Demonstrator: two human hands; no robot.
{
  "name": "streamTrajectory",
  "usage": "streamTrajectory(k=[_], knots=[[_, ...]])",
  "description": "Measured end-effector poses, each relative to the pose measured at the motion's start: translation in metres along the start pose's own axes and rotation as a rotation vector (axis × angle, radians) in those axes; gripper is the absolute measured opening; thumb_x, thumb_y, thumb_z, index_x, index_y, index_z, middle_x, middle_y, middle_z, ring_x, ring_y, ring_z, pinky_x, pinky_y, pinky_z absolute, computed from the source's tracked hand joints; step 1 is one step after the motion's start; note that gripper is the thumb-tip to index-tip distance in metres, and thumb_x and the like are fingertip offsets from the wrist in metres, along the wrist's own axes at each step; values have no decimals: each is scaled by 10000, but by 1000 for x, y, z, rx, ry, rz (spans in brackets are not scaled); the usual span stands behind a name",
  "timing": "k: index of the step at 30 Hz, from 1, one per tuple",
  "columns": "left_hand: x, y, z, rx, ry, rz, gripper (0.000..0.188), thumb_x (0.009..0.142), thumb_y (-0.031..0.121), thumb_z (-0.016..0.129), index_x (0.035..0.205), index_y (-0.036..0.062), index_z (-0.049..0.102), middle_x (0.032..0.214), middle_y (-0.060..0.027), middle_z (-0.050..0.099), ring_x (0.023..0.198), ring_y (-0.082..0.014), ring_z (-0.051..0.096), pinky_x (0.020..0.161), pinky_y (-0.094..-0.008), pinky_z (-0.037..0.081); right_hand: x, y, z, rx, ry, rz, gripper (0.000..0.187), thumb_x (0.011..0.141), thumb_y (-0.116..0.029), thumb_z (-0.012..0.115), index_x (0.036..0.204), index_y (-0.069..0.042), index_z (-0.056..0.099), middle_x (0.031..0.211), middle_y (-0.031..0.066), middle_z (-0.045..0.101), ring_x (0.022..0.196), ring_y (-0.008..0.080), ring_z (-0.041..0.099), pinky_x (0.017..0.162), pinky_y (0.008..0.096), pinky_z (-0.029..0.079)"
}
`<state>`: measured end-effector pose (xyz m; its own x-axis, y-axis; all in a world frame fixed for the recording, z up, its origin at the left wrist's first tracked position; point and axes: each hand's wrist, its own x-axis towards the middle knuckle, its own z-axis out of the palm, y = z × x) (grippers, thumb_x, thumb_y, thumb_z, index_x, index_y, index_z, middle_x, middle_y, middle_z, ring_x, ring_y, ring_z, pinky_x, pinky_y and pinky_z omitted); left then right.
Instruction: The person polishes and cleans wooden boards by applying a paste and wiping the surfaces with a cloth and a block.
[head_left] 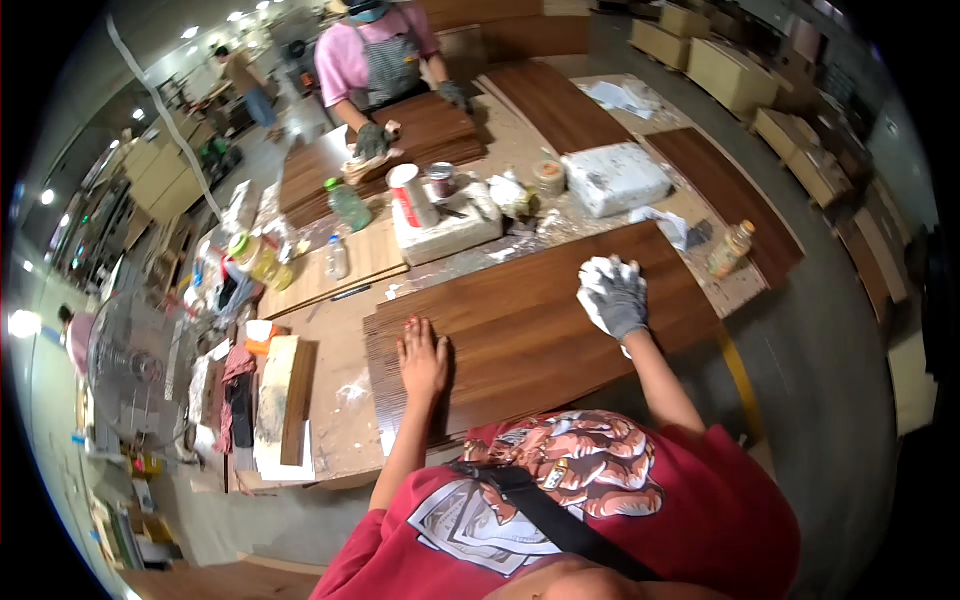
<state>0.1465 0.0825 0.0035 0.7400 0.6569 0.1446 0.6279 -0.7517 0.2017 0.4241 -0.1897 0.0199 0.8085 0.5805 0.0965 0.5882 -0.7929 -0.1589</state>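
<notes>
A stack of dark brown wood-grain panels [520,315] lies on the work table before me. My left hand [422,360] is bare and rests flat on the stack's left end, fingers stretched out. On the right part of the top panel presses my right hand [613,297], in a grey glove. Its fingers are bent over a white cloth [592,306], which shows at the thumb side and around the fingertips; the palm side is hidden.
Across the table a person in a checked apron [392,75] wipes another panel stack [440,130]. Between us stand a white foam block [450,228], a can [440,180], a green bottle [347,205] and a wrapped white block [617,180]. A yellowish bottle [731,249] stands right; a fan [140,370] left.
</notes>
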Motion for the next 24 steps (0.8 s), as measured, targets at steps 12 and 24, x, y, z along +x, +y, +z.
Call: streamTrajectory(k=[12, 24], knots=[[-2, -13, -20, 46, -44, -194, 621, 1014, 471, 324, 1514, 104, 285, 1592, -121, 219, 1485, -292, 144, 1186, -505, 66, 15, -48, -13, 157, 191, -268, 322, 877, -329, 557, 1172, -217, 617, 1227, 53, 575, 1156, 299, 508, 988, 461, 399], [-19, 5, -14, 35, 89, -201, 654, 1003, 433, 379, 1481, -5, 300, 1567, -197, 239, 1468, -319, 186, 1186, -478, 112, 80, 95, 4, 1267, 560, 8, 331, 934, -96, 544, 1259, -36, 564, 1251, 73, 583, 1145, 193, 549, 999, 319, 438]])
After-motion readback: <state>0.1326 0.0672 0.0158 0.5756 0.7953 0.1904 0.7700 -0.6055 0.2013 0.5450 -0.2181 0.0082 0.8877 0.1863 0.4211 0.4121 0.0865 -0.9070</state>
